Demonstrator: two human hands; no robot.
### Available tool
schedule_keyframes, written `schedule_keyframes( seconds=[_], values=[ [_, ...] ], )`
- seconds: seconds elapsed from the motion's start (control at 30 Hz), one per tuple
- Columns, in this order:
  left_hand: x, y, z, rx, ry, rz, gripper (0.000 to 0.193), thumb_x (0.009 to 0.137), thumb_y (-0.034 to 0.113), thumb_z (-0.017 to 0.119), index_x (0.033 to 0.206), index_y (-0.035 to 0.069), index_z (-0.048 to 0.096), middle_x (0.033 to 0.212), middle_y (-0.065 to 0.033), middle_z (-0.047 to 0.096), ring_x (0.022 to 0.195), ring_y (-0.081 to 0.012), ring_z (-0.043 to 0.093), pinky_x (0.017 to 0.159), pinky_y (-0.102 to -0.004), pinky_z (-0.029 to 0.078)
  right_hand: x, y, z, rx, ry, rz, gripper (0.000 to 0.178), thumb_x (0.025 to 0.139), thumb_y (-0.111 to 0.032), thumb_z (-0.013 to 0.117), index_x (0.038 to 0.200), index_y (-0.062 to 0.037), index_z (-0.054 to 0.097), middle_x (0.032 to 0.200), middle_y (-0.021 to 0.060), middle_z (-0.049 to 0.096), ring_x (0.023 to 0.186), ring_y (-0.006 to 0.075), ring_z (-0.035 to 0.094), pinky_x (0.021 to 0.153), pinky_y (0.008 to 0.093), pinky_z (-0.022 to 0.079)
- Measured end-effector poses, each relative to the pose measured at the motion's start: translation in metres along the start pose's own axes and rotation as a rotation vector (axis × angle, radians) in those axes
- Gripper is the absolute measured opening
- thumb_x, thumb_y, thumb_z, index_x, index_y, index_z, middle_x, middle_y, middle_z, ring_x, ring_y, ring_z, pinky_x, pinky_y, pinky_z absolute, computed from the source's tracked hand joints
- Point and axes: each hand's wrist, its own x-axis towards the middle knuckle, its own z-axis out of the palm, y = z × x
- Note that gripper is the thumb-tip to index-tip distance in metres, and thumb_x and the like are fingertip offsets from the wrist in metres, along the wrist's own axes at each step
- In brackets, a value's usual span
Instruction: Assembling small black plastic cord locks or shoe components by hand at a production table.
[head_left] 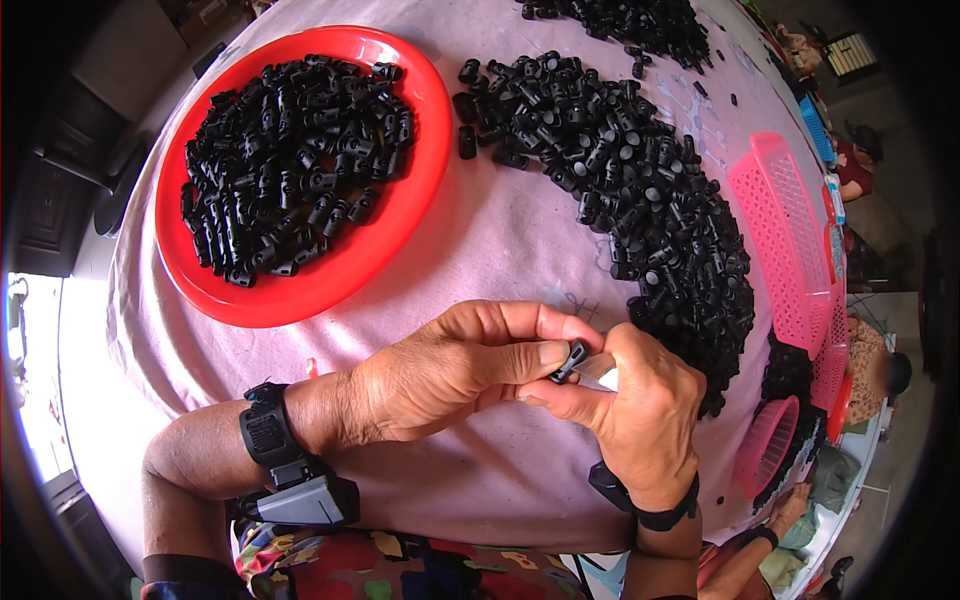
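Note:
Between the thumb and fingers of my left hand [435, 375] is a small black plastic cord lock [568, 362], tilted, with a slot in its side. My right hand [650, 410] is closed on a thin, flat, shiny piece [598, 371] that looks like a blade; its end meets the cord lock. Most of that piece is hidden in the fingers. Beyond my left hand, a red plate [262, 312] bears a heap of black cord locks [290, 150]. A long curved pile of black plastic parts [660, 210], some with round caps, spreads past my right hand.
A pink cloth [500, 240] covers the table. More black parts [640, 25] lie at the far edge. Pink perforated baskets [780, 235] and a pink round basket [768, 445] stand along the right. Another person's arm [790, 515] shows at lower right; other people sit farther off.

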Motion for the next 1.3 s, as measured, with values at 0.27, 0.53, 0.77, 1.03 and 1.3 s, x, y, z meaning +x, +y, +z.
schedule_keyframes(
  seconds=[0.27, 0.53, 0.77, 1.03, 1.3],
  values=[
    [-0.002, 0.001, -0.004, -0.070, 0.051, 0.003, 0.027, 0.095, 0.014, 0.057, 0.120, 0.004, 0.058, 0.102, -0.0016, 0.061, 0.094, -0.0097, 0.058, 0.087, -0.0256, 0.046, 0.002, -0.001, -0.005, 0.061, 0.031, -0.076, 0.049, 0.070, -0.047, 0.079, 0.075, -0.0063, 0.054, 0.063, 0.0058, 0.057, 0.050, 0.0195, 0.059, 0.044, 0.0302, 0.047],
    [-0.004, 0.000, -0.004, -0.089, 0.029, -0.006, 0.023, 0.093, 0.014, 0.061, 0.114, 0.006, 0.059, 0.095, 0.0002, 0.060, 0.080, -0.0096, 0.054, 0.079, -0.0241, 0.046, 0.000, 0.000, -0.005, 0.677, -0.021, 0.102, 0.019, 0.083, -0.002, 0.072, 0.098, 0.0018, 0.062, 0.081, 0.0086, 0.067, 0.064, 0.0077, 0.064, 0.054, 0.0202, 0.050],
    [-0.005, 0.001, 0.000, -0.108, -0.006, -0.019, 0.023, 0.093, 0.016, 0.061, 0.114, 0.007, 0.059, 0.094, 0.0009, 0.060, 0.081, -0.0079, 0.054, 0.077, -0.0228, 0.046, 0.002, 0.005, -0.008, 0.727, 0.015, 0.034, 0.025, 0.080, -0.002, 0.074, 0.101, 0.0027, 0.062, 0.082, 0.0060, 0.068, 0.058, 0.0023, 0.057, 0.051, 0.0167, 0.044],
    [-0.004, 0.001, 0.002, -0.088, 0.055, 0.008, 0.021, 0.094, 0.019, 0.061, 0.113, 0.009, 0.061, 0.094, 0.0035, 0.059, 0.083, -0.0048, 0.054, 0.077, -0.0216, 0.045, 0.005, 0.003, -0.005, 0.641, -0.022, -0.016, 0.045, 0.069, -0.003, 0.082, 0.109, 0.0015, 0.062, 0.079, 0.0043, 0.068, 0.052, -0.0016, 0.048, 0.045, 0.0160, 0.040],
    [-0.003, 0.001, -0.002, -0.117, 0.038, 0.005, 0.026, 0.095, 0.021, 0.058, 0.114, 0.003, 0.060, 0.105, -0.0049, 0.065, 0.098, -0.0122, 0.060, 0.089, -0.0297, 0.047, 0.003, 0.003, -0.001, 0.688, 0.000, -0.007, 0.045, 0.068, 0.000, 0.081, 0.110, 0.0004, 0.063, 0.078, 0.0062, 0.068, 0.057, 0.0047, 0.059, 0.049, 0.0183, 0.046]
  ],
)
